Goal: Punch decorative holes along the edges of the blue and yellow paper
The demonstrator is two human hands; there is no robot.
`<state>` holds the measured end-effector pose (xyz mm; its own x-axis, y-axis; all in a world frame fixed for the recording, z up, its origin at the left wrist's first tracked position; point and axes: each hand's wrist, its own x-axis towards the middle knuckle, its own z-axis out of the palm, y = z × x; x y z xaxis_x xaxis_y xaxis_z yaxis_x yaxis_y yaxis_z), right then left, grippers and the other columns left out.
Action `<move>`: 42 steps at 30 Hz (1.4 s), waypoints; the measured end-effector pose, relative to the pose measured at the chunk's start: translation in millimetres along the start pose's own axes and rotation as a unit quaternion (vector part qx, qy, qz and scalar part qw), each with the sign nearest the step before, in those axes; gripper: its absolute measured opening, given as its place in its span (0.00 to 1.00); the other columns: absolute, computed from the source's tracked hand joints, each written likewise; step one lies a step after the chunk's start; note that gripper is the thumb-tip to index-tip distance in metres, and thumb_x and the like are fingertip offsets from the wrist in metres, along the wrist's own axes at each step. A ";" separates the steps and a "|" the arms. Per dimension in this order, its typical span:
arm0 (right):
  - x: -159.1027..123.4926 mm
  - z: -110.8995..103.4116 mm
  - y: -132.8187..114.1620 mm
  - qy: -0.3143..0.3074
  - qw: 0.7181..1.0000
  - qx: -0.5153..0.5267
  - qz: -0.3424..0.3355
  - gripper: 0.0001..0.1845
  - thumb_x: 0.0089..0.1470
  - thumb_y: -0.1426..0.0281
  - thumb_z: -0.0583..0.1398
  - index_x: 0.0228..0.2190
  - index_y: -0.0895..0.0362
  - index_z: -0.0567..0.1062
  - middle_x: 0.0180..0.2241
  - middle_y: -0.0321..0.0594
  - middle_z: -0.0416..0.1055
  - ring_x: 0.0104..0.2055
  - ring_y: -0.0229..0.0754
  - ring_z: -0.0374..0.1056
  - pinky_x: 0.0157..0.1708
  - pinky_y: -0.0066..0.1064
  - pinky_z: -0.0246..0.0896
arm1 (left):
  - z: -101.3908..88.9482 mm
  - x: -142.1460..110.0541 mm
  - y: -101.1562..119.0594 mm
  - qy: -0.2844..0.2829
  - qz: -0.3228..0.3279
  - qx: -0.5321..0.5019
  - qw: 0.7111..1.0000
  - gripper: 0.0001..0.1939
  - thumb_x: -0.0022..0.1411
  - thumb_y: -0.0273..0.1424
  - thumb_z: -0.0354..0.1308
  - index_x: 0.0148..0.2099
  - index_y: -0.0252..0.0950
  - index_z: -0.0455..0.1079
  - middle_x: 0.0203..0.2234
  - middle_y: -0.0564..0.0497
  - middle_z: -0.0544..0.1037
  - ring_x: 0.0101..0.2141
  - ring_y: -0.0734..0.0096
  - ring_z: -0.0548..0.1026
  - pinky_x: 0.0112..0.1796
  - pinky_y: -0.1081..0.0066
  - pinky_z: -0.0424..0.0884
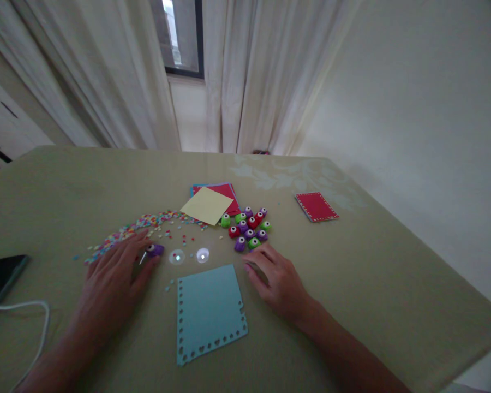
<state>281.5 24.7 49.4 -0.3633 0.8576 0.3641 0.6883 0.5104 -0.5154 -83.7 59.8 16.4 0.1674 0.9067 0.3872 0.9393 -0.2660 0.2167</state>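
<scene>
Two bare hands rest at a bench (335,338) covered with a pale olive cloth. The left hand (117,273) has its grip closed around a small purple plastic craft punch with a white eye-like spot (157,250), which sits between thumb and fingers. The right hand (280,281) has its grip loosely parted, thumb and forefinger just beside a cluster of small red, green and purple plastic punches (249,233). Between the hands lies a light-blue square foam-like sheet (210,314), pierced with small shapes along its left and bottom edges and part of its right. Just beyond it are two clear round discs (177,257). Multicoloured confetti (147,220) trails past the left fingers towards a plain pale-yellow square sheet (207,205), which overlaps red and blue sheets (225,190). Farther right lies a red square sheet with punched edges (317,207).
</scene>
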 end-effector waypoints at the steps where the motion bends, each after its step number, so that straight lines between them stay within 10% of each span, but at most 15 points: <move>1: -0.4 1.3 -1.5 -0.001 1.000 0.013 0.000 0.11 0.72 0.71 0.59 0.49 0.58 0.81 0.44 0.49 0.77 0.44 0.50 0.75 0.45 0.39 0.71 | 0.8 0.1 2.0 0.002 0.007 -0.002 1.000 0.18 0.81 0.41 0.51 0.62 0.37 0.71 0.62 0.38 0.80 0.61 0.38 0.78 0.58 0.40 0.72; 7: -6.0 16.1 -28.0 -0.089 0.946 0.272 0.152 0.26 0.63 0.54 0.70 0.55 0.57 0.80 0.44 0.45 0.80 0.36 0.42 0.73 0.37 0.33 0.69 | -7.5 -21.9 43.1 0.079 0.117 -0.064 0.988 0.09 0.79 0.39 0.59 0.55 0.43 0.75 0.47 0.49 0.87 0.50 0.53 0.84 0.55 0.57 0.73; 12: -6.7 21.4 -49.5 -0.156 0.902 0.377 0.142 0.23 0.61 0.51 0.71 0.48 0.56 0.84 0.37 0.39 0.79 0.37 0.41 0.71 0.38 0.31 0.65 | -16.7 -51.5 87.3 0.046 0.325 -0.184 0.926 0.19 0.80 0.21 0.49 0.64 0.41 0.74 0.60 0.46 0.83 0.61 0.61 0.78 0.65 0.58 0.64; 19: 3.9 0.6 -24.1 -0.057 0.941 0.292 0.164 0.18 0.62 0.59 0.68 0.48 0.58 0.85 0.43 0.44 0.77 0.44 0.45 0.72 0.44 0.35 0.67 | 1.8 -42.8 90.6 -0.008 0.227 -0.157 0.961 0.23 0.76 0.41 0.63 0.68 0.42 0.69 0.62 0.44 0.80 0.61 0.55 0.78 0.61 0.58 0.71; 25: 7.0 -3.4 -6.6 -0.090 0.874 0.397 0.266 0.18 0.63 0.56 0.67 0.46 0.56 0.81 0.35 0.38 0.76 0.32 0.39 0.69 0.32 0.31 0.64 | 10.6 -47.8 81.8 -0.068 0.221 -0.119 0.966 0.29 0.75 0.50 0.62 0.71 0.48 0.69 0.66 0.48 0.78 0.60 0.52 0.80 0.59 0.54 0.75; 31: 5.7 -0.9 -4.5 -0.119 0.875 0.376 0.280 0.14 0.60 0.58 0.71 0.37 0.55 0.79 0.30 0.35 0.74 0.31 0.38 0.69 0.30 0.29 0.64 | 14.5 -46.4 70.8 -0.068 0.173 -0.141 0.972 0.25 0.77 0.49 0.59 0.70 0.51 0.70 0.63 0.49 0.80 0.57 0.54 0.81 0.57 0.56 0.77; 42: 3.8 13.4 -9.5 -0.085 0.810 0.490 0.310 0.27 0.58 0.49 0.73 0.45 0.56 0.76 0.41 0.39 0.79 0.42 0.42 0.78 0.45 0.35 0.73 | 13.9 -48.8 70.1 -0.081 0.064 -0.249 0.963 0.21 0.78 0.51 0.58 0.65 0.51 0.74 0.54 0.53 0.85 0.51 0.62 0.85 0.52 0.67 0.81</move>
<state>265.1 24.0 45.3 -0.2770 0.9220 -0.2707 -0.0279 -0.2893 -0.9568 -21.9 1.5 0.2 0.3544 0.8843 0.3040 0.6548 -0.4668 0.5944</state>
